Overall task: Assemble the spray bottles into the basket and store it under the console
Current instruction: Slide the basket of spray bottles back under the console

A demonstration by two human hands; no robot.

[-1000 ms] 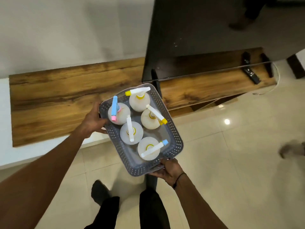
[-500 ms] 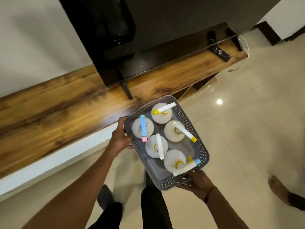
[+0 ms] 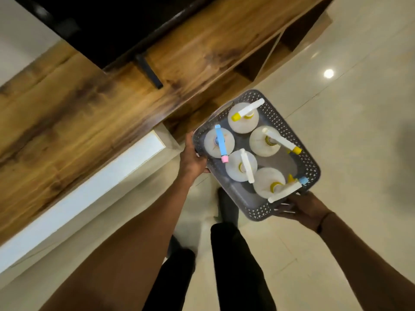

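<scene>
A grey perforated basket hangs in the air over the floor, in front of the wooden console. Several white spray bottles stand upright inside it, their trigger heads white, blue, yellow and pink. My left hand grips the basket's left end. My right hand holds its near right end from below. The basket's far corner overlaps the console's front edge in the view.
A black TV stands on the console on a dark foot. Open shelf compartments show under the console's right part. A white panel runs below its left part. My legs stand on the glossy tiled floor.
The basket has moved right along the console and lower toward the floor, both hands still gripping it. The view has swung so the open shelves beneath the console now show.
</scene>
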